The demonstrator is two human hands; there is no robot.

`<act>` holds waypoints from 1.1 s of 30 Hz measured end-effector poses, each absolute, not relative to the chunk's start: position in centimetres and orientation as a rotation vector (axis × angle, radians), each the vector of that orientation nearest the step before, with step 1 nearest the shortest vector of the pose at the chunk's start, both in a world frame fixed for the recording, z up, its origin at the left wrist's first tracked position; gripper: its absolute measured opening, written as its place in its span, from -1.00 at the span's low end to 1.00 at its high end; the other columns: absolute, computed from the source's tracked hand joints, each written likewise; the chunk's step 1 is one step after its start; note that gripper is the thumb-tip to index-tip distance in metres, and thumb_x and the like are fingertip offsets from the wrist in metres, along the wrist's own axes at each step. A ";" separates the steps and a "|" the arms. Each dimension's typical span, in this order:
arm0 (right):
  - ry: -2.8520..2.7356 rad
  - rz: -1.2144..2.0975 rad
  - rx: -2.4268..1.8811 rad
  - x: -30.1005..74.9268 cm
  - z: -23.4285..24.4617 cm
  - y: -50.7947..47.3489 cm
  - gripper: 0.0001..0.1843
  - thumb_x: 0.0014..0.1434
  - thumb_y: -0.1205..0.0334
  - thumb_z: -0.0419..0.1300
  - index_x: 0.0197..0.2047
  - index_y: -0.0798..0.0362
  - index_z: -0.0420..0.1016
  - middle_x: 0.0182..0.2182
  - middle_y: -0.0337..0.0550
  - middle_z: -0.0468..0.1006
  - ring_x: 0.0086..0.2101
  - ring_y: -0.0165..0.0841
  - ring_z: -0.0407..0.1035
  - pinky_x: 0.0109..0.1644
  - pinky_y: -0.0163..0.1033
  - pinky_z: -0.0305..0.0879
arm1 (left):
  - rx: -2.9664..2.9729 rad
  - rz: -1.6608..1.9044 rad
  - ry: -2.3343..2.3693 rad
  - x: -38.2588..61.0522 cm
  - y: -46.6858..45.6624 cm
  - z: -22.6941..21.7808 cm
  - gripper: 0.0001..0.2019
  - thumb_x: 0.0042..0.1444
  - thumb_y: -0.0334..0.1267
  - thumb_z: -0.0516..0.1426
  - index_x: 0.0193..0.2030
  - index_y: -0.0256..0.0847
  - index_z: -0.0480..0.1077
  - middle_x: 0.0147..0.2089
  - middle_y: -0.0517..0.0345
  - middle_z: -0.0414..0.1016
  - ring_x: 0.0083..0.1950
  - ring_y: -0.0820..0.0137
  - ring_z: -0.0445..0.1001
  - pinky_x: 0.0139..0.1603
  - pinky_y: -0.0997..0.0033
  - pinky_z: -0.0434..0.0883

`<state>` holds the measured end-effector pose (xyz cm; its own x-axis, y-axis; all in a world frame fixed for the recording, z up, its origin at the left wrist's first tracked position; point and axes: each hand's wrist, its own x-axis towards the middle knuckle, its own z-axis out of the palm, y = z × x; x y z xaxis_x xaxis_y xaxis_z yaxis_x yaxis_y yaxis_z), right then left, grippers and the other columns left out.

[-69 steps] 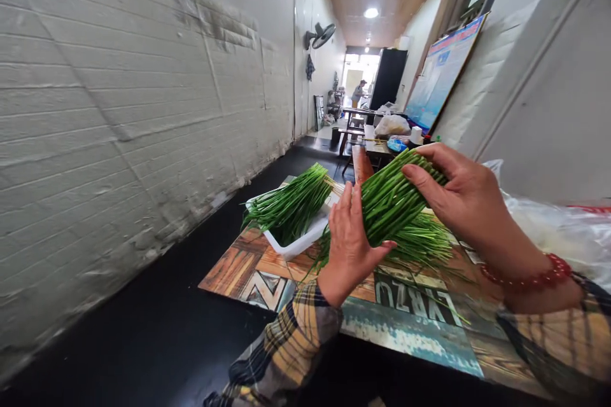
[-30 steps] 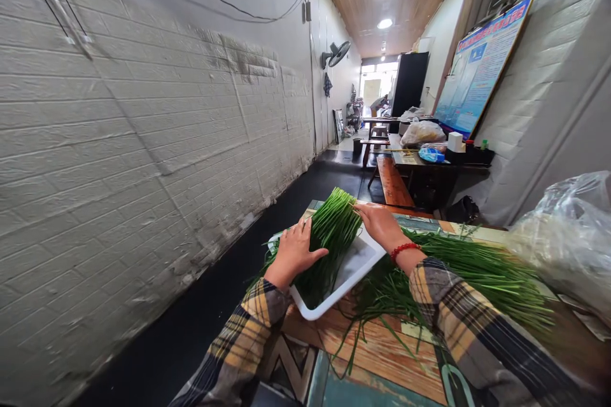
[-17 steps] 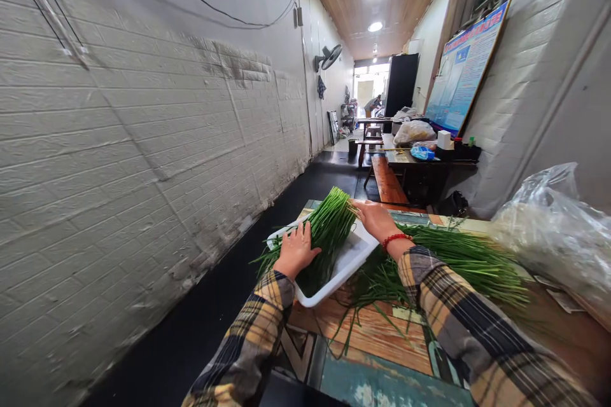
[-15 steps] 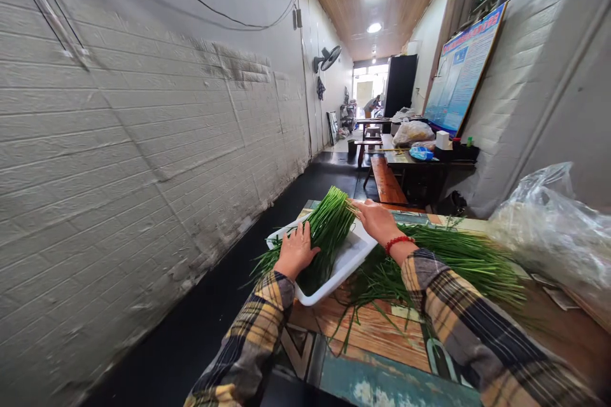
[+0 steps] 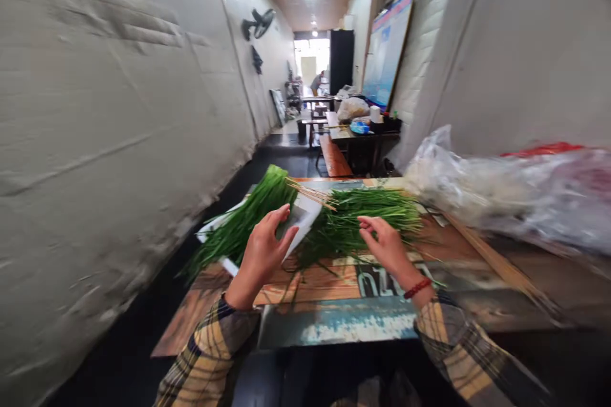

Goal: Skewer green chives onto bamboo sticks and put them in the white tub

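A thick bundle of green chives (image 5: pixel 252 216) lies across a white plastic tray (image 5: pixel 305 219) on the table. Thin wooden skewers (image 5: pixel 312 194) stick out from the bundle's far end toward the right. My left hand (image 5: pixel 265 245) hovers at the near side of the tray, thumb and fingers apart, holding nothing. To the right, a loose heap of chives (image 5: pixel 372 206) spreads over the tabletop. My right hand (image 5: pixel 384 245), with a red bead bracelet at the wrist, is at the near edge of that heap, fingers slightly bent and apart with nothing visible in them.
Clear plastic bags (image 5: pixel 515 197) stand at the table's right side, beside a long thin bundle of sticks (image 5: pixel 496 261). Beyond the table are a wooden bench (image 5: pixel 334 156) and another table with bags. A white brick-patterned wall (image 5: pixel 119 159) runs along the left. A person bends far back.
Both hands have come away from the chive bundle in the tray and drawn back toward me. The right hand has moved over to the loose heap. The view has turned right.
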<state>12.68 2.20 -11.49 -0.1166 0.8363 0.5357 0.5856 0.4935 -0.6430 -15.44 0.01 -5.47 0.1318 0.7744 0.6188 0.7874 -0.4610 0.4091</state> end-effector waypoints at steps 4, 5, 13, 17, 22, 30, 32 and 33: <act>-1.871 0.382 -1.258 14.8 -13.6 -1.6 -0.74 0.26 0.29 0.05 -0.02 0.01 0.46 -0.18 -0.09 0.51 -0.24 -0.32 0.43 -0.08 -0.17 0.36 | -2.732 -1.359 -1.512 -7.8 0.9 -8.2 -0.61 0.15 -0.23 0.11 0.13 -0.22 0.33 -0.09 0.01 0.52 -0.10 0.34 0.50 0.00 0.25 0.44; -1.892 0.367 -1.280 15.6 -13.8 -2.5 -0.74 0.26 0.30 0.06 -0.02 0.02 0.46 -0.17 -0.09 0.51 -0.22 -0.31 0.42 -0.06 -0.16 0.35 | -2.814 -1.333 -1.491 -6.0 0.9 -8.8 -0.62 0.15 -0.25 0.10 0.12 -0.22 0.34 -0.10 0.01 0.52 -0.11 0.34 0.50 -0.01 0.26 0.44; -2.103 0.502 -1.309 23.6 -13.7 -9.5 -0.73 0.28 0.28 0.07 -0.03 -0.05 0.52 -0.18 -0.11 0.54 -0.17 -0.29 0.41 -0.05 -0.19 0.32 | -3.475 -0.435 -1.130 1.8 -1.4 -10.7 -0.76 0.14 -0.28 0.09 -0.08 -0.17 0.48 -0.23 0.11 0.54 -0.23 0.39 0.47 -0.17 0.47 0.38; -2.072 0.530 -1.325 25.1 -15.0 -9.2 -0.77 0.27 0.28 0.09 -0.09 -0.05 0.56 -0.23 -0.15 0.55 -0.19 -0.31 0.42 -0.06 -0.21 0.31 | -3.457 -0.265 -1.081 2.6 -0.2 -12.2 -0.76 0.12 -0.28 0.10 -0.09 -0.15 0.49 -0.20 0.10 0.50 -0.21 0.38 0.46 -0.14 0.45 0.39; -1.972 0.263 -1.458 26.1 -16.6 -4.1 -0.77 0.21 0.32 0.16 -0.08 0.02 0.54 -0.12 -0.07 0.55 -0.05 -0.25 0.37 0.07 -0.10 0.26 | -3.132 -0.620 -1.317 3.8 4.1 -14.7 -0.66 0.06 -0.34 0.14 0.01 -0.18 0.43 -0.04 0.00 0.44 0.01 0.28 0.41 0.09 0.25 0.38; -1.732 0.135 -1.529 30.9 -16.3 -2.0 -0.72 0.28 0.29 0.01 -0.07 0.05 0.52 -0.15 -0.04 0.55 -0.12 -0.27 0.42 0.02 -0.12 0.31 | -2.955 -1.348 -1.586 6.2 5.3 -14.8 -0.76 0.18 -0.31 0.04 -0.07 -0.26 0.44 -0.13 0.02 0.46 -0.19 0.40 0.47 -0.19 0.37 0.46; -1.676 0.096 -1.618 33.4 -16.1 -2.1 -0.73 0.26 0.27 0.02 -0.10 0.03 0.53 -0.17 -0.03 0.56 -0.14 -0.23 0.43 0.00 -0.09 0.30 | -2.931 -1.474 -1.612 6.9 4.9 -14.5 -0.77 0.20 -0.28 0.03 -0.11 -0.26 0.46 -0.22 0.05 0.48 -0.25 0.42 0.47 -0.26 0.42 0.44; -1.651 0.076 -1.639 34.6 -16.0 -2.2 -0.74 0.24 0.25 0.03 -0.12 0.02 0.53 -0.18 -0.03 0.56 -0.15 -0.21 0.43 -0.01 -0.08 0.30 | -2.919 -1.524 -1.620 7.1 4.7 -14.4 -0.78 0.21 -0.27 0.03 -0.12 -0.26 0.46 -0.25 0.07 0.48 -0.28 0.43 0.46 -0.29 0.43 0.42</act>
